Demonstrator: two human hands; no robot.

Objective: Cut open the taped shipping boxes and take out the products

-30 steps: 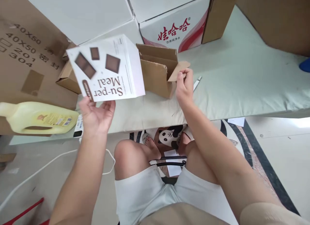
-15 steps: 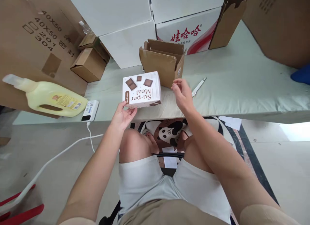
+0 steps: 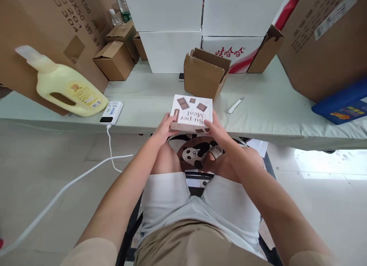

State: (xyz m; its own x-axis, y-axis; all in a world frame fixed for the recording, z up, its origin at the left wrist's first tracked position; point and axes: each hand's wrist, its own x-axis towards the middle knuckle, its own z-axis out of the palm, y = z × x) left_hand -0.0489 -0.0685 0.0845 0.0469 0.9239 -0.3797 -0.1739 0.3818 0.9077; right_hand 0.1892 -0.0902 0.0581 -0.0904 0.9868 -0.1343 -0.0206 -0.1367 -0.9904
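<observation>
Both hands hold a white carton printed with brown chocolate squares and "Su-per Meal", its lettering upside down to me. My left hand grips its left end and my right hand its right end. The carton is at the front edge of the table, over the near side. Just behind it stands an opened brown cardboard box with its top flaps up. A white utility knife lies on the cloth to the right of my right hand.
A yellow detergent bottle and a white power bank with a cable are at left. White cartons stack at the back. Small brown boxes sit back left; a blue bottle stands right on the green tablecloth.
My right hand, apart from the carton before, has taken hold of its right end. The carton is now between both hands. The camera view has shifted.
</observation>
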